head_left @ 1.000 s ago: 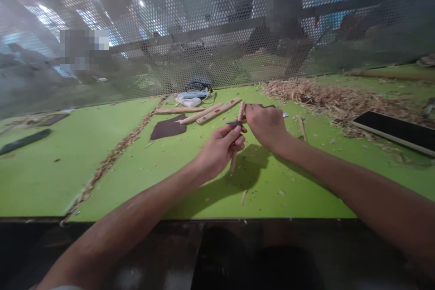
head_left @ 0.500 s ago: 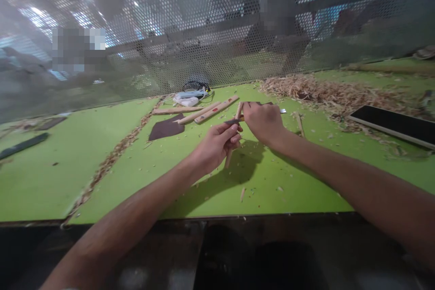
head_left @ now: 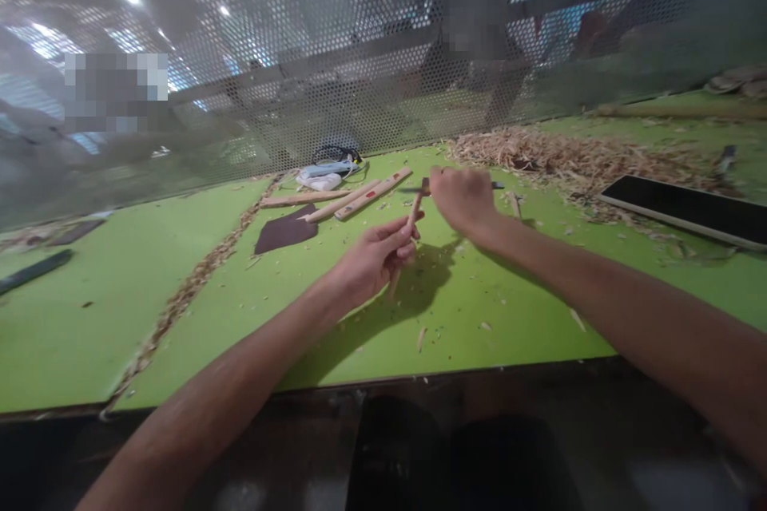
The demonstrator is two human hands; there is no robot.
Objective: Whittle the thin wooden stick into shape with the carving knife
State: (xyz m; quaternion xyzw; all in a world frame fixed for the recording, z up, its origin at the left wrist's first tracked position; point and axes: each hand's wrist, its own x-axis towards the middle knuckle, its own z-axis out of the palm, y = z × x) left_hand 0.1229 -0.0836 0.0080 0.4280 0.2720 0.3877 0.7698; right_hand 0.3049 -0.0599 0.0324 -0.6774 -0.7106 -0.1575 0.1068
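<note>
Fingers of my left hand (head_left: 383,255) wrap round a slim wooden stick (head_left: 415,209), which stands tilted with its lower end just over the green table. My right hand (head_left: 461,196) is closed on a knife (head_left: 413,190). The knife's dark blade points left, across the upper end of the stick. Most of the handle hides inside the fist, and the hand is slightly blurred. Left of the hands lies a dark brown sandpaper sheet (head_left: 286,230), with a wooden stick (head_left: 341,202) resting partly on it. A flat wooden piece with red marks (head_left: 372,193) lies alongside.
Wood shavings (head_left: 575,156) heap up at the back right. A dark flat slab with a pale edge (head_left: 689,207) lies at the right. Cables and a pale pouch (head_left: 327,173) sit by the perforated screen (head_left: 371,72). A shaving-filled seam (head_left: 197,279) crosses the green tabletop (head_left: 221,335).
My right hand has moved the knife up the stick, away from my left fingers, to the stick's upper end. My left hand still holds the stick. The view has shifted slightly.
</note>
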